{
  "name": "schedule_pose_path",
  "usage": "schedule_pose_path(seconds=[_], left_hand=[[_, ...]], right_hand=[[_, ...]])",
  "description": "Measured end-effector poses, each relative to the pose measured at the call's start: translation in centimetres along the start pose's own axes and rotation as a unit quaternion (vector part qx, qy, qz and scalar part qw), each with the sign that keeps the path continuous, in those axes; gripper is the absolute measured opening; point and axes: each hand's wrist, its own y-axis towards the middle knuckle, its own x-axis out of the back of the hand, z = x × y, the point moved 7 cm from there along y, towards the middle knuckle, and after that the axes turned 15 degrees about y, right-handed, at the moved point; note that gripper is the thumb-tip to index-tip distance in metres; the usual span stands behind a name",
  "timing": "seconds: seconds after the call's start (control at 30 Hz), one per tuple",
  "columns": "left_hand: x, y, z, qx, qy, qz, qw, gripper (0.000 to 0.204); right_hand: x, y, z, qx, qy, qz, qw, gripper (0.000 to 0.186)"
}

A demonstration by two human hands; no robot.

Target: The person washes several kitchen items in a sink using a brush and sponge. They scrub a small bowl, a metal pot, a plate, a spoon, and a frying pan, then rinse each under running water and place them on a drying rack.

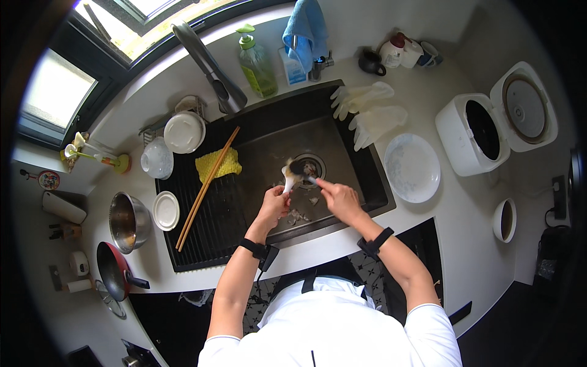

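Left grip (274, 205) is pinching the lower part of a white spoon-like utensil (288, 182), which is held upward at a tilt above the black sink (342, 153). Right grip (342, 200) is closed around the handle of a brush (298, 167) — its dark head is against or just beside the upper end of the utensil, but blur does not allow me to tell if they touch. Both of these things are near the round drain (316, 165), and some pale scraps (298, 216) lie on the sink bottom.

On the left, over the ribbed drainboard (229, 244), a yellow cloth (233, 164) lies with a pair of wooden chopsticks (206, 192) crossing on top of it. To the right of the sink, the white table (465, 251) carries a pale plate (413, 168). Behind this plate two whitish gloves (376, 121) are spread, partly over the sink edge — and farther right a white rice cooker (451, 131) stands with its lid raised.
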Motion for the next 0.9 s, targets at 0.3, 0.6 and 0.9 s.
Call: schedule_pose_path(seconds=[0.3, 0.6, 0.9], left_hand=[[-0.4, -0.7, 0.0, 0.032, -0.132, 0.051, 0.989, 0.02], [-0.2, -2.7, -1.7, -0.019, -0.105, 0.076, 0.991, 0.02], [1.6, -2.0, -3.9, -0.183, 0.389, -0.043, 0.902, 0.025]], right_hand=[[0.9, -0.8, 0.6, 0.018, -0.022, -0.019, 0.999, 0.033], [1.5, 0.4, -4.9, -0.151, 0.198, 0.04, 0.968, 0.035], [3.0, 1.6, -4.3, -0.166, 0.232, 0.078, 0.955, 0.033]])
